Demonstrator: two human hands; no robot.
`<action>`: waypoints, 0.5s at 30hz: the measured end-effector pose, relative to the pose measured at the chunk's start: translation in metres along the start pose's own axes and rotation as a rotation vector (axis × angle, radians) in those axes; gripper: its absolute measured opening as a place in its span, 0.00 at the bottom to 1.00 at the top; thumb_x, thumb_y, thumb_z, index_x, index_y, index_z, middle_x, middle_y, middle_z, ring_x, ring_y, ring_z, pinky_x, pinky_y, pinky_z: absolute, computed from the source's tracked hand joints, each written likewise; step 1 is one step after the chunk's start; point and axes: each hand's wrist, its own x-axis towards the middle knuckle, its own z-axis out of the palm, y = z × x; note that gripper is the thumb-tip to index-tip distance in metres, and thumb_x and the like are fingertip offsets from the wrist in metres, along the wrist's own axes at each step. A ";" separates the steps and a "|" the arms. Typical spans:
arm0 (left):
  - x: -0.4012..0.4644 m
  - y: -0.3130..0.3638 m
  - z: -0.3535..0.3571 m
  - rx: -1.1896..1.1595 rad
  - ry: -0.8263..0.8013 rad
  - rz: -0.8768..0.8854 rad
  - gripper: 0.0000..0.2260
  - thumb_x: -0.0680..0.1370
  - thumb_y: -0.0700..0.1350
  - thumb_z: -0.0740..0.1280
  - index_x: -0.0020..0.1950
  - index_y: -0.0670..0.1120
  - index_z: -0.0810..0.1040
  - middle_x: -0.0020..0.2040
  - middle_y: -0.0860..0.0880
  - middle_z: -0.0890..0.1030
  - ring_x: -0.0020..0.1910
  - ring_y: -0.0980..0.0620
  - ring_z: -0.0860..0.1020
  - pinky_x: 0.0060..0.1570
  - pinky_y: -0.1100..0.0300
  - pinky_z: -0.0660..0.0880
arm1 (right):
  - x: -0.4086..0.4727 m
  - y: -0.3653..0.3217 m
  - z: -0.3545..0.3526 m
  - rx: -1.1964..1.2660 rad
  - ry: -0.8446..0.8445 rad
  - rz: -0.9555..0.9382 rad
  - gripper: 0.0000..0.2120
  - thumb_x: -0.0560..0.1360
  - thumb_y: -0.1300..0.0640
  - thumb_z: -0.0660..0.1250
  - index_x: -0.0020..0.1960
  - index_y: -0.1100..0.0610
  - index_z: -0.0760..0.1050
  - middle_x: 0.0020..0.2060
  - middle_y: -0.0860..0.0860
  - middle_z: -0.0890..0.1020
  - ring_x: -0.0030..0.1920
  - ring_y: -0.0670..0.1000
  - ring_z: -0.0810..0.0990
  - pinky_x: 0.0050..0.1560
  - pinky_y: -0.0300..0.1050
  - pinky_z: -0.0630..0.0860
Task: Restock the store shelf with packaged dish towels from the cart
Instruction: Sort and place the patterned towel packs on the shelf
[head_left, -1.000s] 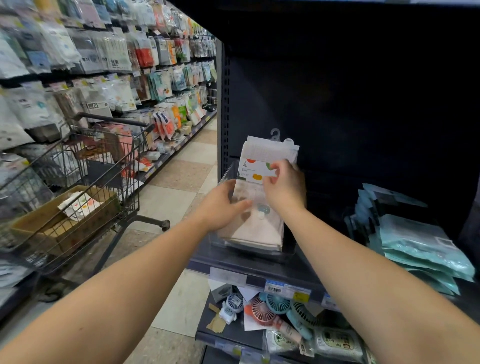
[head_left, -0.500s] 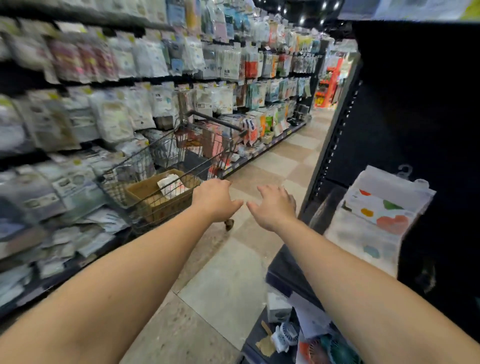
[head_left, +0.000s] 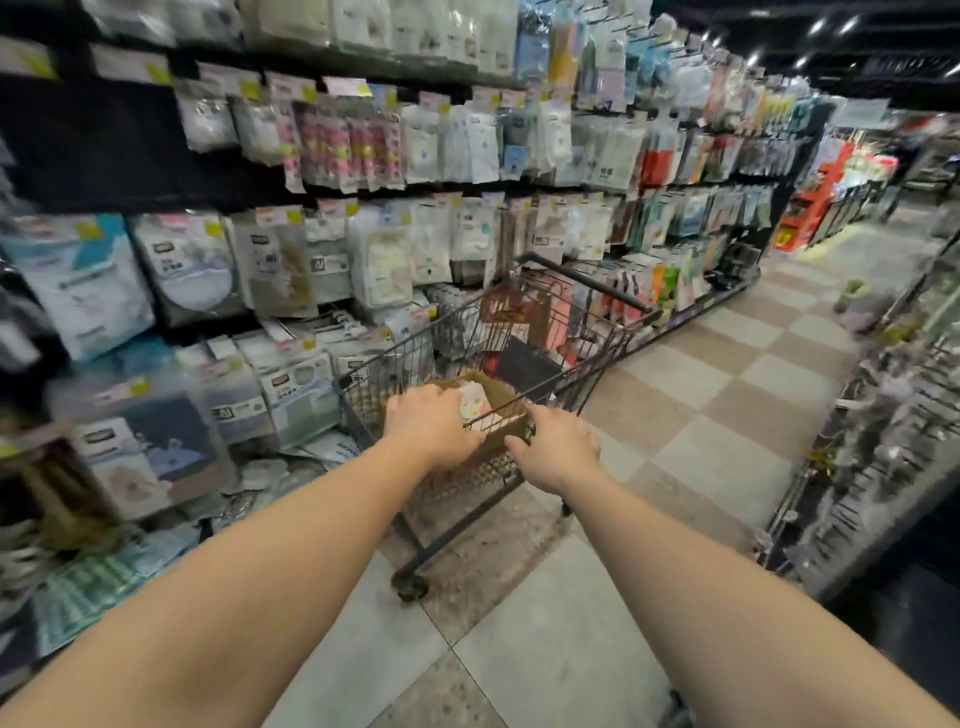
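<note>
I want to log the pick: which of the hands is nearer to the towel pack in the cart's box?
Left. The left hand reaches beside the towel pack; the right hand is farther right, at the cart's rim.

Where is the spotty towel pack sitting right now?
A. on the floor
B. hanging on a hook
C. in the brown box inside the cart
C: the towel pack lies in the cardboard box in the cart, with the left hand reaching beside it.

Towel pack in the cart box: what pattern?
White with coloured spots, on the towel pack; head view.
</note>
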 end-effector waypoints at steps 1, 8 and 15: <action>0.008 -0.011 0.002 0.005 -0.005 -0.008 0.30 0.73 0.70 0.60 0.66 0.50 0.74 0.63 0.46 0.77 0.63 0.43 0.75 0.62 0.46 0.71 | 0.009 -0.008 0.005 0.002 -0.002 -0.004 0.29 0.78 0.39 0.60 0.75 0.49 0.64 0.71 0.53 0.71 0.71 0.58 0.67 0.70 0.54 0.65; 0.056 -0.053 0.013 -0.012 -0.076 -0.047 0.32 0.74 0.69 0.61 0.70 0.50 0.70 0.67 0.45 0.74 0.67 0.42 0.72 0.66 0.45 0.68 | 0.064 -0.037 0.030 -0.012 -0.075 0.006 0.29 0.78 0.40 0.61 0.75 0.49 0.63 0.69 0.55 0.72 0.69 0.59 0.69 0.68 0.56 0.69; 0.112 -0.050 0.029 -0.020 -0.127 -0.069 0.32 0.75 0.67 0.62 0.73 0.50 0.68 0.69 0.45 0.72 0.68 0.42 0.70 0.68 0.45 0.66 | 0.131 -0.026 0.046 -0.006 -0.123 0.021 0.31 0.77 0.40 0.62 0.77 0.49 0.60 0.69 0.54 0.72 0.69 0.58 0.69 0.69 0.57 0.68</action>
